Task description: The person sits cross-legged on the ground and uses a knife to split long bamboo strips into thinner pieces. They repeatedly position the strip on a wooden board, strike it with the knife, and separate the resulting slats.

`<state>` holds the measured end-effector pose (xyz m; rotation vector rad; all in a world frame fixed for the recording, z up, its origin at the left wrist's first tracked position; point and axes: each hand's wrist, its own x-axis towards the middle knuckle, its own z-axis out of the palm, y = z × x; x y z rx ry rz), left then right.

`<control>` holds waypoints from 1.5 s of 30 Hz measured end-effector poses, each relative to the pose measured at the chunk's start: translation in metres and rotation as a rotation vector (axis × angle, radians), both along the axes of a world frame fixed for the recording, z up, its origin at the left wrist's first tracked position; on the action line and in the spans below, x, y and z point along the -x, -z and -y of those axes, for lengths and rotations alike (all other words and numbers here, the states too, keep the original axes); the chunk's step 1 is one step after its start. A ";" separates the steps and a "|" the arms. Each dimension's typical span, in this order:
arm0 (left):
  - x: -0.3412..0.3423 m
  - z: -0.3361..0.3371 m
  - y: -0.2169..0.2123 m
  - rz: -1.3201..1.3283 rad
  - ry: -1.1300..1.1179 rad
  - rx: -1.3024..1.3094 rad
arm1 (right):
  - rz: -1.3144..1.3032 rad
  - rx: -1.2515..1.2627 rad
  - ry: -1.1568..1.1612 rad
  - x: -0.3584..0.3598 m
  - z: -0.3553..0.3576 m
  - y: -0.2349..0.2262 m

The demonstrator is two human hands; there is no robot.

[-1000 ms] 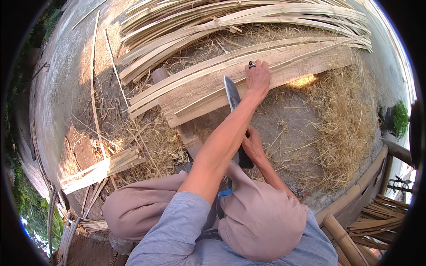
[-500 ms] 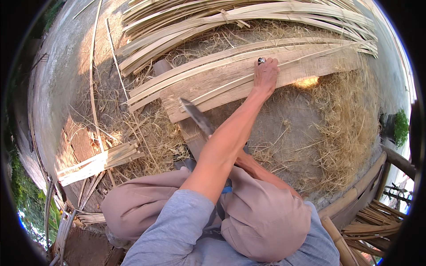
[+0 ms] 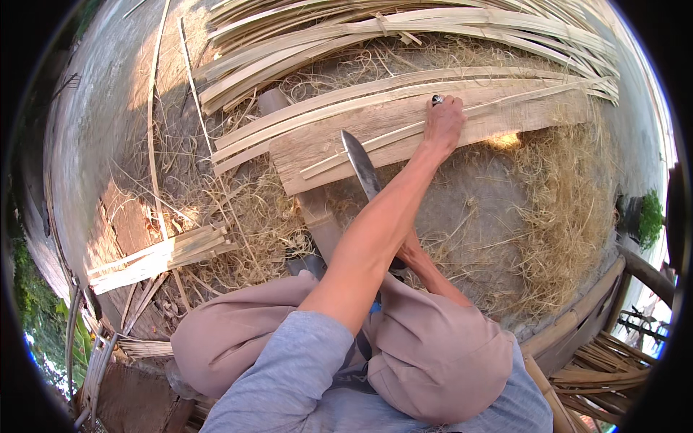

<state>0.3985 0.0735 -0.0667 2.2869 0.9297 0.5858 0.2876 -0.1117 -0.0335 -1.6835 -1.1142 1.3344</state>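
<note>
My left hand (image 3: pixel 444 123), with a ring on one finger, is closed over a thin bamboo strip (image 3: pixel 390 139) lying along a wide wooden board (image 3: pixel 317 144). From the right, my other forearm passes beneath the left one. Most of my right hand (image 3: pixel 410 249) is hidden there, closed at the base of a machete, whose handle I cannot see. The machete's dark blade (image 3: pixel 361 164) points up and away, crossing the strip near its left end. Whether the edge touches the strip is unclear.
Long split bamboo strips (image 3: pixel 289 119) lie along the board's far side, with a bigger pile (image 3: pixel 433 25) behind. Curly shavings (image 3: pixel 556 224) cover the ground at right. Short strips (image 3: pixel 159 256) are stacked at left. A bamboo pole frame (image 3: pixel 577 307) stands at lower right.
The machete blade has swung right along the strip, and its tip now points more steeply away from me. My left hand keeps its place on the strip. The whole view has shifted slightly.
</note>
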 end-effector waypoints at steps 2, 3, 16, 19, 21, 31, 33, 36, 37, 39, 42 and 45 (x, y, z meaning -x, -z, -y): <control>-0.002 0.005 0.000 0.006 -0.006 0.005 | -0.252 0.192 0.173 0.002 0.003 0.006; -0.003 0.005 0.000 0.025 -0.025 0.006 | -0.251 0.212 0.118 0.010 0.006 0.014; -0.001 -0.008 -0.008 0.103 0.025 0.244 | -0.082 0.004 0.467 0.000 -0.003 0.019; 0.000 -0.008 -0.008 0.094 0.024 0.240 | 0.079 -0.224 0.250 0.035 0.001 0.011; 0.003 -0.010 -0.007 0.076 0.030 0.249 | 0.090 -0.230 0.120 0.037 0.003 0.002; 0.002 -0.012 -0.015 0.051 0.037 0.275 | 0.050 -0.266 0.091 0.039 0.006 -0.010; -0.002 -0.014 -0.021 -0.018 -0.041 0.232 | 0.106 -0.337 0.058 0.032 0.003 -0.010; 0.003 -0.017 -0.025 -0.139 -0.113 0.237 | -0.018 -0.055 0.250 0.006 0.001 -0.010; 0.005 -0.017 -0.028 -0.174 -0.124 0.253 | -0.062 0.054 0.354 -0.005 -0.003 -0.015; 0.010 -0.010 -0.022 -0.072 -0.088 0.152 | -0.042 0.077 0.471 -0.016 -0.015 -0.024; 0.014 -0.005 -0.017 0.018 -0.038 0.127 | 0.004 -0.009 0.435 -0.011 -0.020 -0.013; 0.012 -0.002 -0.021 0.016 -0.034 0.152 | 0.099 -0.356 0.275 0.018 -0.019 -0.009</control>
